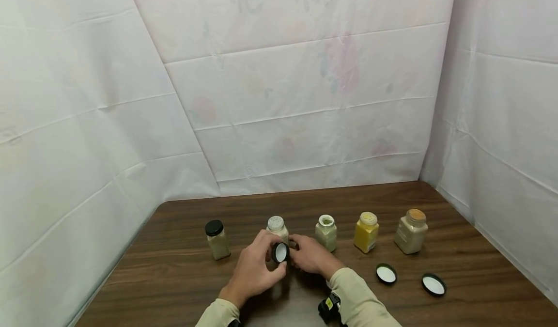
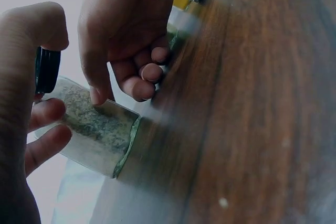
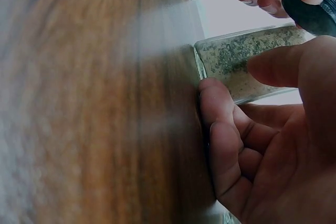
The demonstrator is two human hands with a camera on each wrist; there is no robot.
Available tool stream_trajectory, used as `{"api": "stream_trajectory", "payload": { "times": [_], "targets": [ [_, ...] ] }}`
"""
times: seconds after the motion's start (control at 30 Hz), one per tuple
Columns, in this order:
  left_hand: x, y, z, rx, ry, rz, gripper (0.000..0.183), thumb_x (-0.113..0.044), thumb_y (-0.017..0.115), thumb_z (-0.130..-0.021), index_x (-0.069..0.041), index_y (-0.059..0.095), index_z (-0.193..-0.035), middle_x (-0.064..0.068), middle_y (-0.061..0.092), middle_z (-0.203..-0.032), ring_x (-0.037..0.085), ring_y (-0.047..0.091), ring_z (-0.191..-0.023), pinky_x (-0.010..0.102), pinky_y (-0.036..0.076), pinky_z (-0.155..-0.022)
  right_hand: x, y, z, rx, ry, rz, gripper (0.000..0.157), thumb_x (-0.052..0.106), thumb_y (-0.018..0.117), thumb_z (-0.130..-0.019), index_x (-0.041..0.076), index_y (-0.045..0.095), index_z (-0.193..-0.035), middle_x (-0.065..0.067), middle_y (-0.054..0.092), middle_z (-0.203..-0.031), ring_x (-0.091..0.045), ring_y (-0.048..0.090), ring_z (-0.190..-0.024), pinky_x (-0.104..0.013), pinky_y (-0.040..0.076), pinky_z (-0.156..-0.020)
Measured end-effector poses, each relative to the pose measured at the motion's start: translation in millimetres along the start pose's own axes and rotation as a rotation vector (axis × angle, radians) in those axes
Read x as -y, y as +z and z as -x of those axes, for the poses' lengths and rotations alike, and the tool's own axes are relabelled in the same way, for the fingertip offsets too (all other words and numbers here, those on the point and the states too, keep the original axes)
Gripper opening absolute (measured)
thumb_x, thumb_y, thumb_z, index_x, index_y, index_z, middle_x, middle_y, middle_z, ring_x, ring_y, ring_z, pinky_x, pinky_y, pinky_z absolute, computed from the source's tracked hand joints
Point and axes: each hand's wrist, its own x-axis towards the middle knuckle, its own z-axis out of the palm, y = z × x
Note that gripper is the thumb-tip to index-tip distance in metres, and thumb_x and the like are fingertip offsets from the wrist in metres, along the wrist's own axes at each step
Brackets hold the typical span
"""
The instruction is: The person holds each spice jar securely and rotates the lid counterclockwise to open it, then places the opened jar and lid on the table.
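My left hand [image 1: 255, 269] pinches a black screw lid [image 1: 280, 253] between thumb and fingers, its white liner facing me. Just behind the lid stands a clear glass spice jar [image 1: 277, 226] with a white perforated top. My right hand [image 1: 311, 255] is at that jar's right side, low by the tabletop. In the right wrist view, the thumb lies across the near face of the jar [image 3: 231, 59] and the curled fingers sit around its lower side. Grey-green flecked contents show through the glass [image 2: 94, 119]. The lid is apart from the jar's top.
Left stands a jar with a black lid [image 1: 218, 240]. To the right are a pale green jar [image 1: 326, 237], a yellow jar [image 1: 366, 234] and a beige jar with an orange-brown top [image 1: 411, 235]. Two black-rimmed lids [image 1: 386, 273] lie liner up on the wooden table [image 1: 174, 278]. White cloth surrounds it.
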Motion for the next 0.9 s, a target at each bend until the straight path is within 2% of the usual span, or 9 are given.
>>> {"api": "stream_trajectory", "payload": {
  "times": [0.17,0.37,0.53,0.77,0.9],
  "targets": [
    [0.4,2.4,-0.1,-0.011,0.049,-0.038,0.041,-0.024,0.079,-0.079,-0.019,0.064,-0.117,-0.01,0.055,-0.108,0.004,0.051,-0.069,0.015,0.043,-0.06,-1.3,-0.7,0.4,0.001,-0.014,-0.016,0.039,0.013,0.055,-0.098,0.002,0.057,-0.135,0.002,0.062,-0.071,-0.013,0.058,-0.059,-0.031,0.045,-0.054],
    [-0.6,1.2,-0.1,0.005,0.075,-0.063,0.037,-0.031,0.079,-0.082,-0.019,0.064,-0.114,-0.01,0.056,-0.104,0.003,0.052,-0.07,0.014,0.043,-0.061,-0.8,-1.2,0.3,0.011,-0.011,-0.017,0.039,0.013,0.055,-0.1,-0.001,0.054,-0.137,0.002,0.062,-0.073,-0.013,0.058,-0.059,-0.03,0.045,-0.054],
    [-2.7,0.1,0.2,0.047,0.064,-0.047,0.035,-0.038,0.077,-0.086,-0.02,0.065,-0.113,-0.009,0.057,-0.1,0.004,0.053,-0.072,0.015,0.043,-0.062,0.2,-4.0,0.4,0.03,0.012,-0.039,0.041,0.016,0.056,-0.102,-0.002,0.053,-0.138,0.0,0.063,-0.079,-0.015,0.059,-0.063,-0.031,0.046,-0.056],
    [-4.3,-1.8,2.8,0.087,0.033,-0.014,0.035,-0.033,0.079,-0.085,-0.021,0.065,-0.115,-0.011,0.056,-0.101,0.004,0.054,-0.073,0.018,0.046,-0.063,0.1,-2.7,-1.2,0.028,0.041,-0.03,0.045,0.024,0.057,-0.103,-0.002,0.052,-0.139,-0.002,0.065,-0.09,-0.014,0.061,-0.069,-0.032,0.048,-0.06],
    [-6.1,-3.0,5.8,0.138,-0.019,0.026,0.034,-0.033,0.078,-0.087,-0.023,0.065,-0.117,-0.012,0.057,-0.103,0.002,0.055,-0.078,0.022,0.05,-0.065,0.2,-2.6,-1.3,0.027,0.051,0.009,0.047,0.027,0.057,-0.104,0.0,0.051,-0.142,-0.005,0.066,-0.101,-0.013,0.061,-0.072,-0.035,0.049,-0.065]
  ]
}}
